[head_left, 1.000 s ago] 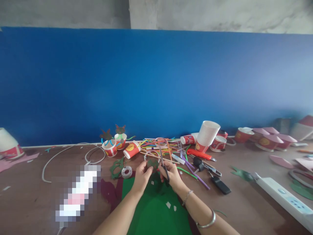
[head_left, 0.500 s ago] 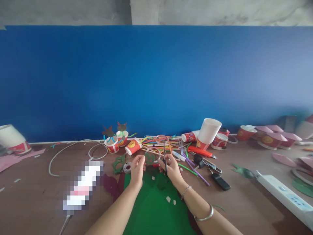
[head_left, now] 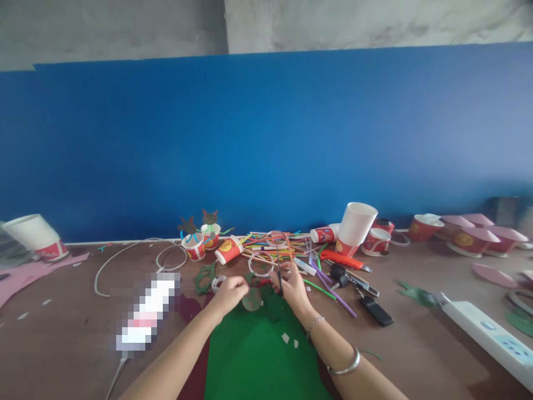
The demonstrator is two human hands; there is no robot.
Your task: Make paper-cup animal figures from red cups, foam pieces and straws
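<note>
My left hand [head_left: 231, 295] pinches the edge of a small round dark-green paper piece [head_left: 252, 300] above a green sheet [head_left: 266, 350]. Just to the right, my right hand [head_left: 292, 286] is closed on black-handled scissors [head_left: 280, 280], whose blades point up and away. The round piece and the scissors are apart. White paper scraps [head_left: 285, 337] lie on the green sheet. Close behind my left hand are a white tape roll [head_left: 217, 284] and a cut green paper shape [head_left: 205, 279].
Behind the hands lie colored sticks [head_left: 270, 243] and tipped cups [head_left: 229, 250]. On the right are stacked cups [head_left: 357, 225], an orange cutter [head_left: 343, 259], keys [head_left: 339, 274] and a power strip [head_left: 487, 333]. A pixelated object [head_left: 150, 314] lies left.
My left hand has turned and come slightly lower and nearer, bringing the round green piece down from beside the scissors. The right hand still holds the scissors. The view has shifted slightly.
</note>
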